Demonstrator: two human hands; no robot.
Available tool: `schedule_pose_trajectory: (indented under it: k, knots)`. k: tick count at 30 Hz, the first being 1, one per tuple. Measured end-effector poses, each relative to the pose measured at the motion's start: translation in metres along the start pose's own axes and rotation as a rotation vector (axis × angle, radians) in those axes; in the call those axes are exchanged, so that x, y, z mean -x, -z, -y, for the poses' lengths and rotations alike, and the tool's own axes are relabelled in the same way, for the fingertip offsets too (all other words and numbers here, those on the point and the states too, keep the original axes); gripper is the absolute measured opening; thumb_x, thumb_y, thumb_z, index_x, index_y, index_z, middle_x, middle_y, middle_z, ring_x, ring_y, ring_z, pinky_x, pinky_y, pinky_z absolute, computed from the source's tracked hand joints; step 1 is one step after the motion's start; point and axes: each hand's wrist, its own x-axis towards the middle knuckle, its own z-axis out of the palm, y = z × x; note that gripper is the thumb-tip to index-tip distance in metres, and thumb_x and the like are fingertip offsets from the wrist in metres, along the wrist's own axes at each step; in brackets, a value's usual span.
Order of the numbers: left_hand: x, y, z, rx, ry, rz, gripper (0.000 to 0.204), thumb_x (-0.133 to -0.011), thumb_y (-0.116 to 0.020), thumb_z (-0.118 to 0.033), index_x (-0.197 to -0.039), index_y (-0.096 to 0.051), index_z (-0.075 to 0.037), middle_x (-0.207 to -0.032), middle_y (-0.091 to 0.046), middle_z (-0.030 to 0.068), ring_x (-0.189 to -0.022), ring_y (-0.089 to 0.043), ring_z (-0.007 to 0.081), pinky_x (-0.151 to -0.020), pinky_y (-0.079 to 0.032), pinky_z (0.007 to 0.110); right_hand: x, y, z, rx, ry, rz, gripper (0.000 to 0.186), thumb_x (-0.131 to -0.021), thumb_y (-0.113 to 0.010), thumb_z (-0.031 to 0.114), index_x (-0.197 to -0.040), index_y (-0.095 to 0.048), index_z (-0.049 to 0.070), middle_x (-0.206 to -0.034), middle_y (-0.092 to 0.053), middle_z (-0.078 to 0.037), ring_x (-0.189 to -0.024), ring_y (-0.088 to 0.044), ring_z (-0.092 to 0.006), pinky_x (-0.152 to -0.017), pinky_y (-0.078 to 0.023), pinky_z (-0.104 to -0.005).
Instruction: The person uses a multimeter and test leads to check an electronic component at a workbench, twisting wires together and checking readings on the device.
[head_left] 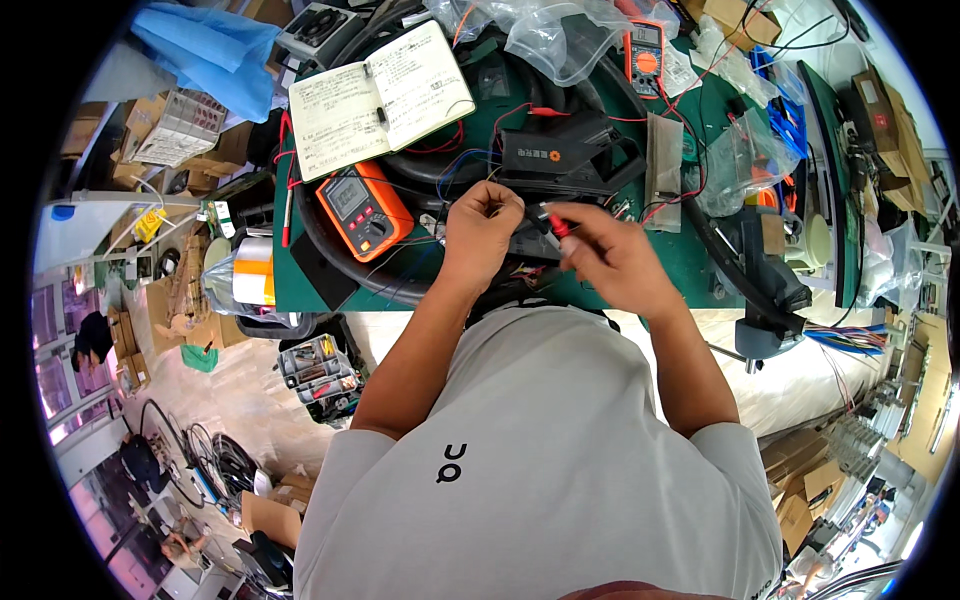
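Note:
My left hand (478, 238) is closed in a pinch above the front of the green table (640, 288). What its fingertips hold is hidden. Close beside it, my right hand (622, 258) grips a small red-and-black handheld piece (557, 226), whose exact kind I cannot make out. Just beyond both hands lies a black plastic charging-connector housing (535, 152) with an orange mark and a loop handle. Thin blue and red wires run near it. To the left sits an orange meter (362, 208) with a grey screen and buttons.
An open notebook (420, 95) with handwriting lies at the back left, partly over thick black cable. A smaller orange multimeter (646, 62) stands at the back right. Clear plastic bags (745, 165) and a dark grey device (768, 330) crowd the right side.

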Motion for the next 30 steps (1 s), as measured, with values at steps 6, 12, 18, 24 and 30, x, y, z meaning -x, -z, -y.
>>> schedule_pose_trajectory:
  k: [6, 12, 18, 24, 30]
  knots:
    - [0.003, -0.003, -0.001, -0.072, -0.081, 0.021, 0.005, -0.08, -0.059, 0.002, -0.083, -0.059, -0.001, -0.073, -0.057, -0.0006, -0.064, -0.048, 0.0036, -0.057, -0.039, 0.019, -0.014, -0.006, 0.0, -0.012, -0.042, 0.127, 0.039, -0.085, -0.054, 0.0, -0.123, -0.056, 0.005, -0.071, -0.059, -0.005, -0.061, -0.052, -0.008, -0.057, -0.044, -0.0246]
    - [0.004, -0.004, 0.002, -0.08, -0.105, 0.036, 0.01, -0.077, -0.055, 0.005, -0.085, -0.058, 0.0, -0.074, -0.058, 0.0002, -0.065, -0.05, 0.0041, -0.058, -0.041, 0.02, -0.018, -0.007, 0.003, -0.093, -0.065, 0.182, 0.044, -0.085, -0.052, -0.002, -0.129, -0.054, 0.006, -0.076, -0.06, -0.005, -0.065, -0.051, -0.0071, -0.062, -0.046, -0.0239]
    - [0.002, -0.006, 0.003, -0.112, -0.091, 0.04, 0.007, -0.077, -0.056, 0.003, -0.083, -0.058, -0.001, -0.074, -0.058, 0.0002, -0.065, -0.049, 0.004, -0.059, -0.041, 0.02, -0.02, -0.005, -0.002, -0.104, -0.028, 0.186, 0.046, -0.085, -0.051, -0.002, -0.131, -0.051, 0.005, -0.077, -0.06, -0.004, -0.065, -0.051, -0.0076, -0.063, -0.046, -0.0238]
    - [0.001, -0.006, 0.001, -0.125, -0.056, 0.07, 0.007, -0.08, -0.056, 0.002, -0.084, -0.058, -0.002, -0.079, -0.058, -0.0012, -0.069, -0.048, 0.0043, -0.062, -0.039, 0.02, -0.02, 0.001, 0.001, -0.122, -0.128, 0.209, 0.054, -0.084, -0.054, 0.0, -0.136, -0.041, 0.005, -0.075, -0.06, -0.005, -0.065, -0.052, -0.0092, -0.061, -0.045, -0.0245]
    - [0.001, -0.007, 0.002, -0.081, -0.059, 0.065, 0.006, -0.079, -0.056, 0.002, -0.084, -0.058, -0.001, -0.076, -0.057, -0.0016, -0.067, -0.047, 0.0035, -0.06, -0.039, 0.019, -0.021, -0.001, -0.005, -0.186, -0.192, 0.197, 0.049, -0.087, -0.05, 0.002, -0.135, -0.044, 0.006, -0.073, -0.058, -0.003, -0.065, -0.052, -0.0061, -0.053, -0.043, -0.0219]
